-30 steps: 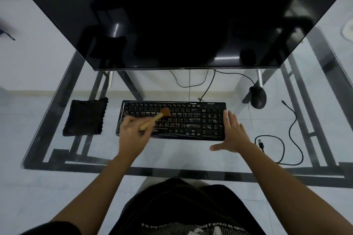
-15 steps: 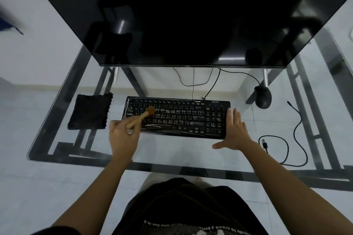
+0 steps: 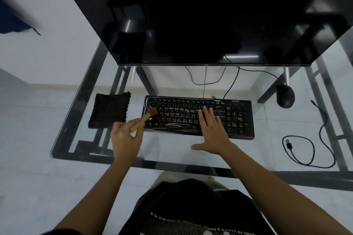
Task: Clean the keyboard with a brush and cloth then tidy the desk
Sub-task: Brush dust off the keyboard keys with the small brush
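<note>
Two grips are over the glass surface [image 3: 172, 151]. My left grip [image 3: 126, 139] is curled tight around the wooden brush [image 3: 143, 119]. Its bristles touch the left end of the black keyboard [image 3: 236, 118]. My right grip [image 3: 212, 129] lies flat on the keys, fingers straight, holding nothing. The dark cloth [image 3: 109, 109] sits just left of the keyboard. A big black screen [image 3: 191, 15] stands behind. A mouse [image 3: 285, 96] and a cable [image 3: 324, 120] lie to the right. Pale floor [image 3: 28, 177] shows through the glass.

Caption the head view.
Left hand holds a brush on the keyboard, at its left end; right hand lies flat on keys.
</note>
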